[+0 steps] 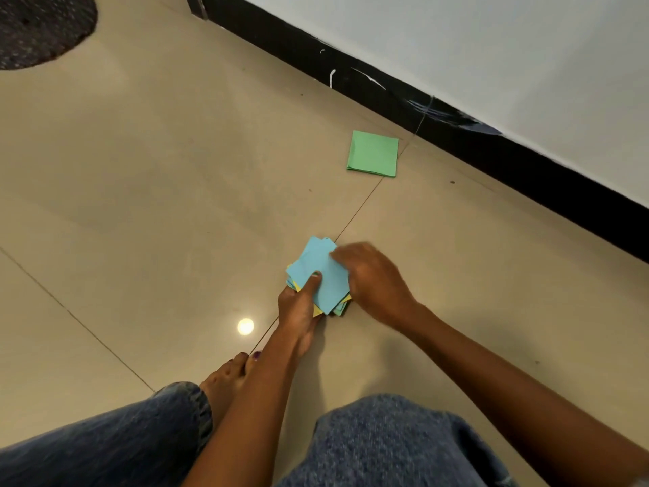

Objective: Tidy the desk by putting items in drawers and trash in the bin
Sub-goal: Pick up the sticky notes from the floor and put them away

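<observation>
Down on the tiled floor [140, 170], two hands work at one stack [318, 275] of square paper notes. Its top sheet is blue, with yellow and green edges showing beneath; the number of sheets cannot be counted. The left hand [298, 311] grips the stack from its near side, thumb pressed flat on the blue sheet and the other fingers hidden underneath. The right hand [372, 272] is blurred; its curled fingers rest on the stack's right edge, and whether they pinch it cannot be told. One separate green pad [373, 153] lies flat farther off, well apart from the stack, near the black skirting [491, 142] under a white wall [491, 47]. One bare foot [228, 374] with painted nails stands just behind the left forearm. Two knees in blue jeans [386, 441] fill the bottom. One dark round mat [38, 26] sits at the top left corner. No writing or brand can be read anywhere.
</observation>
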`<state>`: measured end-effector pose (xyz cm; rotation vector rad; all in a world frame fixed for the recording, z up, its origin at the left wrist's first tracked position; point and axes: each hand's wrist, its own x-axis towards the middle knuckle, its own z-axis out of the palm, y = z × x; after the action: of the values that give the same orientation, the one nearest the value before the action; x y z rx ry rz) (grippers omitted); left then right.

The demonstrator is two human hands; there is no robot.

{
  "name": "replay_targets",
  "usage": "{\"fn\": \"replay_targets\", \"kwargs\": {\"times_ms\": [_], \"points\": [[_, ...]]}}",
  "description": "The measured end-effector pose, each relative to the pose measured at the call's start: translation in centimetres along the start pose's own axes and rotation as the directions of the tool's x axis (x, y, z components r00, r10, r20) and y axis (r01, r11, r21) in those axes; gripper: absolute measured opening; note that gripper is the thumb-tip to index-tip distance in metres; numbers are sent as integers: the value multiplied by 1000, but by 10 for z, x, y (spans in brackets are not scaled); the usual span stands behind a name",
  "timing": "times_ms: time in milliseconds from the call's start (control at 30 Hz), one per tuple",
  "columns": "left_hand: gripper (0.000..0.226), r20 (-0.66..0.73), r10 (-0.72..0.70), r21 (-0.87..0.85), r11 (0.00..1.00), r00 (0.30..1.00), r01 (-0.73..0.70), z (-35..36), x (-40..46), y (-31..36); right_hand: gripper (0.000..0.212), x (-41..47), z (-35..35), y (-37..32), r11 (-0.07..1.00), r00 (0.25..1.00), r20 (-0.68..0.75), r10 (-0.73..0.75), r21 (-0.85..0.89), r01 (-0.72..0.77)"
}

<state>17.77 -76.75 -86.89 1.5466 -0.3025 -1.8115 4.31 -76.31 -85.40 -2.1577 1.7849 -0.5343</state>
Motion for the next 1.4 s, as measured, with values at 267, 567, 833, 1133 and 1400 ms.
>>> {"fn": "replay_targets", "kwargs": {"times_ms": [267, 567, 833, 1133, 1400], "points": [[11, -25, -16, -14, 1000, 1000, 16, -2, 8, -7, 41, 114, -13, 70, 916, 940, -1, 340, -225, -331], [13, 3, 14, -70, 997, 1000, -14, -2, 6, -9, 45, 175, -7, 80, 799, 875, -24, 484, -395, -453], [9, -37, 77, 27, 997, 996, -76, 1, 4, -10, 22, 162, -26, 82, 744, 952, 160, 262, -662, -93], [10, -64, 79, 31, 997, 995, -77, 3, 1, -11, 15, 58, -49, 40, 936, 850, -430, 304, -31, -350], [24, 32, -37, -158, 987, 999, 41, 6, -19, -20, 18, -25, -31, -5, 954, 901, -411, -137, -301, 8]]}}
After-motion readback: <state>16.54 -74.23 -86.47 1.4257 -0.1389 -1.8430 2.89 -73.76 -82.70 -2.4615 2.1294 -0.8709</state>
